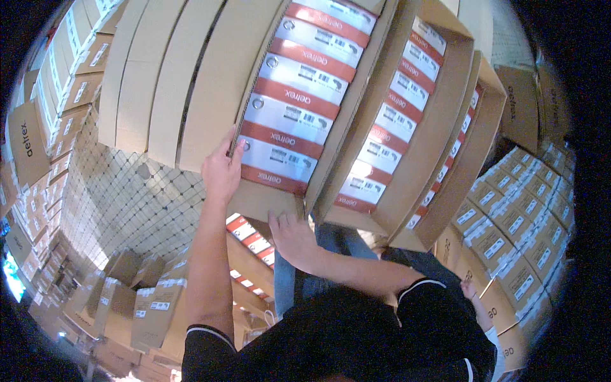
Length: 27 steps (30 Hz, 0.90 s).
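Because its top is open, the carton [262,197] shows its whole row of boxes [296,108], white with red bands, packed one against the next, a fit that probably keeps them from tipping. It lies in front of the person, its near end just above the hands. The left hand [221,173] is closed on the carton's left edge at the near corner, thumb over the rim beside the nearest box, a hold that seems to steady that wall. The right hand [296,242] is at the lower edge of the near end, fingers extended and slightly apart; whether it grips or merely rests there I cannot tell, as its palm is hidden. Just right of the carton stands a second carton [351,216], also open and filled with a like row, then a third carton [468,165], seen partly edge-on; lined up this way, their contents can be reached from one side. To the left are brown panels [219,76], side by side. Below the left hand, a lower row [258,245] of red and white boxes appears. Farther out lie tiled floor [133,191], a left stack [76,83] and a right stack [509,210], and another person's hand [469,290] at lower right.
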Motion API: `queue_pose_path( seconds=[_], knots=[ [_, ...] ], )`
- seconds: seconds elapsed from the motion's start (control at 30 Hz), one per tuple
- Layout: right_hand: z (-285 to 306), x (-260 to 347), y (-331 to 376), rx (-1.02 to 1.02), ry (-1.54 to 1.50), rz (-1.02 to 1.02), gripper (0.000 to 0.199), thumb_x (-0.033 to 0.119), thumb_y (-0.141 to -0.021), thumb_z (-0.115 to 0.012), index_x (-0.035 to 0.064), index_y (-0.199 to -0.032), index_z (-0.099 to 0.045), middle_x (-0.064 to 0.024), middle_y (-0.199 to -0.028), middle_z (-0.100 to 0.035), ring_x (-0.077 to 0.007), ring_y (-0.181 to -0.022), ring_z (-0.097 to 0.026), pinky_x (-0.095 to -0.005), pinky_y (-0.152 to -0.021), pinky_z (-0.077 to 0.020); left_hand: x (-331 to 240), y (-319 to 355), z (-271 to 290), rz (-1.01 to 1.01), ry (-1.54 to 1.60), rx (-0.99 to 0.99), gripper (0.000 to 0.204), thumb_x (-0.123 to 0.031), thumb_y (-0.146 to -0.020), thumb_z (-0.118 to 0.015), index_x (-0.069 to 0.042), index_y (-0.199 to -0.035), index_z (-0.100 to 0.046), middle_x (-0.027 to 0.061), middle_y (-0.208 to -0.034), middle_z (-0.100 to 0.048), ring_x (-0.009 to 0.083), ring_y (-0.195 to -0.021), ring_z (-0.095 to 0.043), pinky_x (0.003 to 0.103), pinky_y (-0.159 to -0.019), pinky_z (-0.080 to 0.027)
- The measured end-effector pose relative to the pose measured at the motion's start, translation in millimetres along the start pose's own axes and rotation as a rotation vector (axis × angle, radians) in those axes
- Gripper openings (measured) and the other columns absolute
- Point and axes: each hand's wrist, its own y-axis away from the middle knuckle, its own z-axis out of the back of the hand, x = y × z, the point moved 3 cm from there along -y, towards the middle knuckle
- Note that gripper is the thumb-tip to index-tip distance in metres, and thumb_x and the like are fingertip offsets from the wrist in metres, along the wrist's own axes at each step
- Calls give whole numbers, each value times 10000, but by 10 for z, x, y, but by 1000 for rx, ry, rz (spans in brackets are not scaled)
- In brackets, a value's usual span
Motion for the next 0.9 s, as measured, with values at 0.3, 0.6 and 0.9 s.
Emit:
queue_pose_path(
  seconds=[0.3,0.6,0.9],
  knots=[
    [-136,-331,-516,283,-596,-16,416,324,-977,-419,-19,-1148,-581,-212,-1122,-600,-393,-1025,-566,-496,-945,-443,41,-9,-46,-83,55,-40,456,-360,-986,-489,-111,-1367,-528,195,-1218,-634,342,-1126,-614,405,-950,-464],
    [-590,-655,-1075,381,-637,-375,433,352,-988,-421,12,-1212,-568,-251,-1194,-542,-406,-1146,-537,-497,-989,-437,49,4,-37,-95,109,-37,473,-365,-985,-504,-105,-1379,-517,189,-1239,-628,313,-1138,-618,383,-949,-464],
    [-558,-639,-986,318,-498,-246,411,336,-980,-455,6,-1215,-528,-231,-1143,-545,-388,-1110,-559,-495,-946,-470,82,-8,-83,-67,196,-51,473,-359,-970,-546,-85,-1356,-542,167,-1236,-637,291,-1147,-616,351,-956,-460]
  ],
)
